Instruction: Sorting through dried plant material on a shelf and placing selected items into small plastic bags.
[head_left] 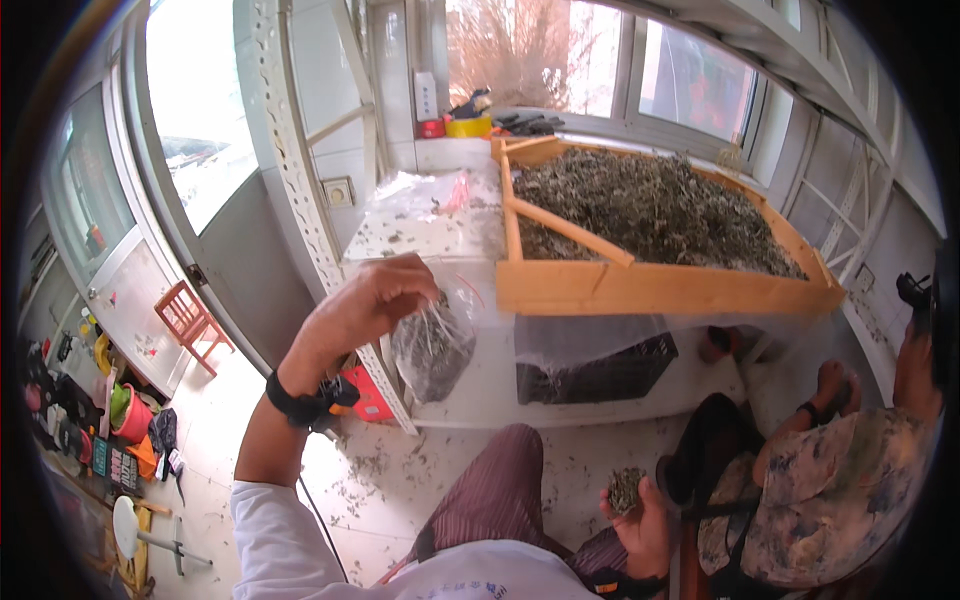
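Observation:
Pinched at its top in my left hand (385,295), a clear plastic bag (433,355) hangs in front of the shelf, partly filled with dried, dark green leaves. Low by my right thigh, my right hand (642,535) is cupped palm up, its fingers curled round a clump of dried leaves (627,492). A wooden tray (660,287), heaped with the same kind of crumbled dried leaves (650,205), stands on the shelf ahead, to the right of the bag. A loose wooden strip (570,230) lies across the tray's left corner.
Clear plastic bags (425,195) lie on the white shelf top left of the tray. Beneath it sits a black crate (595,370). Another person (840,490) is seated close on my right. A metal shelf post (300,150) rises at left; leaf bits litter the floor.

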